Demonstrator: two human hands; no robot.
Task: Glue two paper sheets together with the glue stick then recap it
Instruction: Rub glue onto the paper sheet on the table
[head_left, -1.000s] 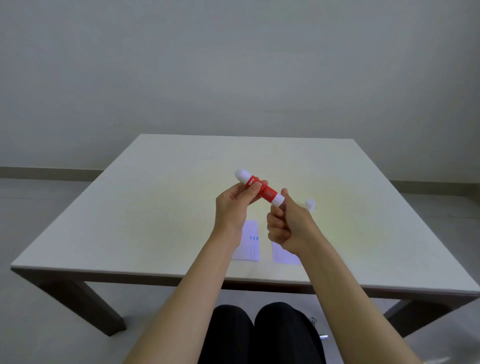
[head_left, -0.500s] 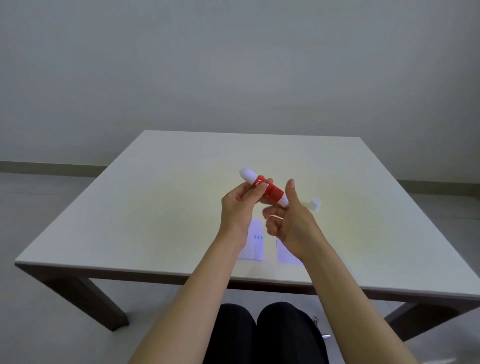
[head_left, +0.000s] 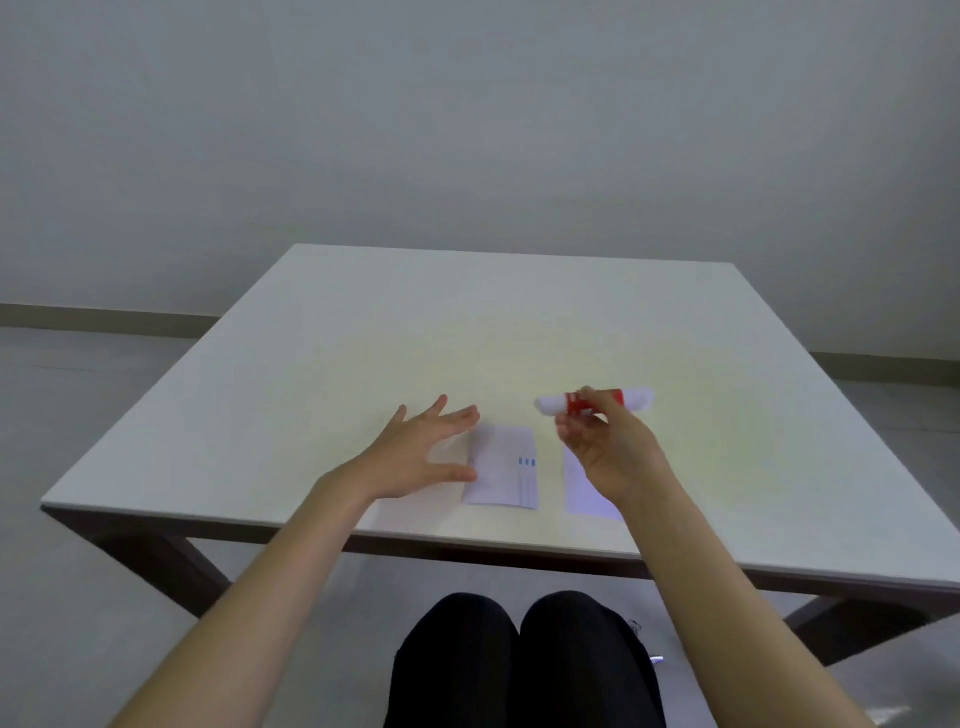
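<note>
My right hand (head_left: 608, 447) holds a red and white glue stick (head_left: 576, 404) sideways above the table, pinched between thumb and fingertips; the stick is blurred, so its cap cannot be made out. My left hand (head_left: 415, 452) hovers with spread fingers just left of a small white paper sheet (head_left: 501, 467) that has blue marks near its right edge. A second white sheet (head_left: 584, 491) lies to the right, partly hidden under my right hand and wrist.
The white square table (head_left: 311, 364) has dark legs, and both sheets lie near its front edge. My knees in black trousers (head_left: 524, 660) sit below that edge. A plain wall and grey floor lie beyond.
My left hand let go of the glue stick and dropped left beside the marked sheet. My right hand took the stick and carried it rightwards. The camera tilted down.
</note>
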